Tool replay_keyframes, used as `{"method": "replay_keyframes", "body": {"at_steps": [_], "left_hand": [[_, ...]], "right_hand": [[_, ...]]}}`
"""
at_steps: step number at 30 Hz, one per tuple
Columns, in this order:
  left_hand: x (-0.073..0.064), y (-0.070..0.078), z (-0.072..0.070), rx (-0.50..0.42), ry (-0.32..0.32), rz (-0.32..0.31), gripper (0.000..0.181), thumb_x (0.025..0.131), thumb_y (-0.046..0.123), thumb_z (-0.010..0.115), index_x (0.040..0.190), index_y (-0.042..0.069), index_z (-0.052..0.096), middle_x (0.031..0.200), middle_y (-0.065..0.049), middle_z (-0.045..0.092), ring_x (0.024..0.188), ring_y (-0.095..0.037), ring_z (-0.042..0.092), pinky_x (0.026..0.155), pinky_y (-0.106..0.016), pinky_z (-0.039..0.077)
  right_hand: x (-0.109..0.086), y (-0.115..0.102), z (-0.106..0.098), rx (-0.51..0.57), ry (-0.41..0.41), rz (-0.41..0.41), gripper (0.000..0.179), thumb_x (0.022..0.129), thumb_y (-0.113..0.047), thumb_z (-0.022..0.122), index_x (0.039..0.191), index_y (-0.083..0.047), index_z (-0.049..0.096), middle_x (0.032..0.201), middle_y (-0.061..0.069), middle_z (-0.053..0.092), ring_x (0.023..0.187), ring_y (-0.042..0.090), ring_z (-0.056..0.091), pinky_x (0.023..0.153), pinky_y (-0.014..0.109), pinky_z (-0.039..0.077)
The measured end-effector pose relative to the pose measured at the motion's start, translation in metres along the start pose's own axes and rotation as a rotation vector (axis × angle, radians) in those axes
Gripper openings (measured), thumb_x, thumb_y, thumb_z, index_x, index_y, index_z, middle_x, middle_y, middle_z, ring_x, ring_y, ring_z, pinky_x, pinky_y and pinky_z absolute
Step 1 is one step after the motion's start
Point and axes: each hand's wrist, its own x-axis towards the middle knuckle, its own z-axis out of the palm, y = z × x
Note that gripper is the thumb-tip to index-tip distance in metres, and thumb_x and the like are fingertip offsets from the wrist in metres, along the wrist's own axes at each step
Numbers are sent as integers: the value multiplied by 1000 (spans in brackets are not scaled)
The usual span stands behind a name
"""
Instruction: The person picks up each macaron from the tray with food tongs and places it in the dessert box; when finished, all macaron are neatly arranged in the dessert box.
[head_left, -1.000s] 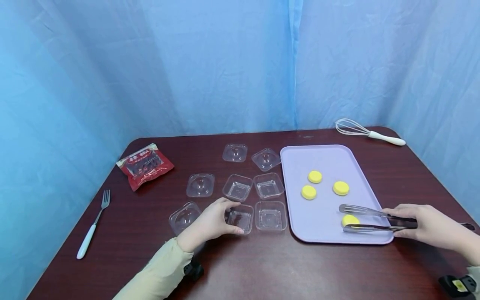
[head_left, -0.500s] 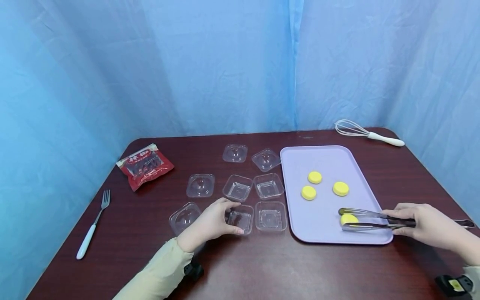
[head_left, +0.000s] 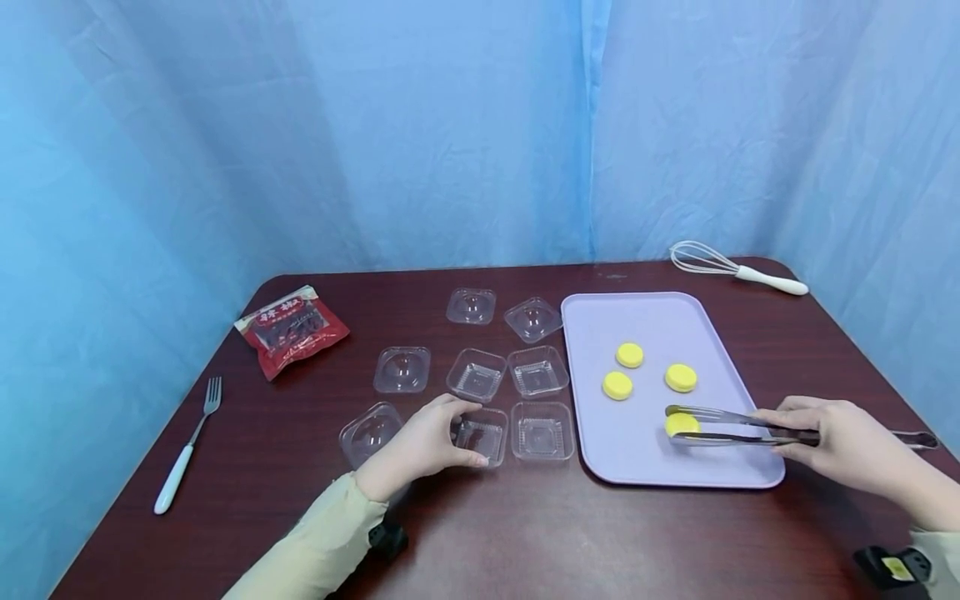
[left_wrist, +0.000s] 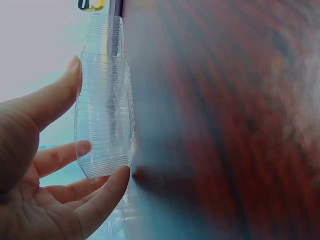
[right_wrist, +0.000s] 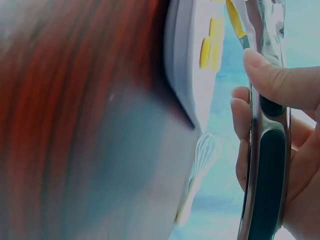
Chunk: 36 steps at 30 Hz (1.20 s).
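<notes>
My left hand [head_left: 423, 442] grips a clear square plastic box [head_left: 483, 437], thumb on one side and fingers on the other; the box stands on the table. My right hand [head_left: 843, 437] holds metal tongs [head_left: 720, 439] with dark grip panels [right_wrist: 270, 185]. Between the tong tips is a round yellow cake [head_left: 681, 424], raised above the lilac tray [head_left: 637, 467] in the right wrist view. Behind it on the tray lie three more, one yellow cake [head_left: 681, 377] nearest the tongs. Another clear box [head_left: 542, 432] stands between the gripped box and the tray.
Two more clear boxes [head_left: 477, 375] stand behind. Domed clear lids [head_left: 402, 370] lie left of and behind the boxes. A red packet [head_left: 292, 331] and a fork [head_left: 187, 450] are at the left. A whisk [head_left: 750, 271] lies at the back right. Blue curtains [head_left: 450, 133] surround the table.
The tongs have closed on the front yellow cake, and my right hand has moved it up and slightly left. My left hand has stayed on the box.
</notes>
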Motion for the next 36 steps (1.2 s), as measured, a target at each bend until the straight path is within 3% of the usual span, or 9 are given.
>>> {"method": "replay_keyframes", "body": {"at_steps": [9, 13, 24, 30, 36], "left_hand": [[0, -1, 1, -7, 14, 4, 69, 63, 33, 88, 122, 5, 62, 117, -13, 60, 103, -24, 58, 90, -41, 47], [-1, 1, 0, 1, 7, 4, 69, 64, 34, 87, 121, 6, 62, 115, -11, 60, 95, -20, 56, 83, -36, 48], [2, 2, -3, 8, -6, -20, 69, 64, 35, 87, 122, 6, 61, 117, -10, 59, 90, -19, 54, 79, -34, 47], [2, 1, -2, 21, -6, -16, 70, 64, 35, 87, 122, 6, 61, 117, -10, 59, 99, -20, 55, 85, -38, 47], [1, 1, -1, 15, -14, -16, 69, 65, 35, 87, 122, 6, 61, 117, -10, 59, 97, -20, 54, 85, -37, 47]], "right_hand": [[18, -13, 3, 42, 24, -28, 47, 50, -1, 87, 95, -7, 75, 75, -13, 55, 58, -11, 33, 49, 8, 26], [28, -23, 6, 42, 21, -22, 47, 51, -3, 87, 95, -9, 75, 74, -15, 52, 58, -10, 33, 49, 8, 26], [69, -61, 15, 63, 8, -33, 45, 54, -3, 88, 97, -8, 76, 80, -4, 62, 62, -3, 40, 49, 17, 36], [95, -86, 24, 87, 5, -117, 45, 58, -3, 86, 100, -14, 75, 80, -4, 61, 65, 5, 46, 53, 20, 38], [114, -107, 34, 122, 9, -192, 45, 60, -3, 85, 102, -15, 75, 83, -5, 62, 62, 2, 49, 54, 22, 41]]}}
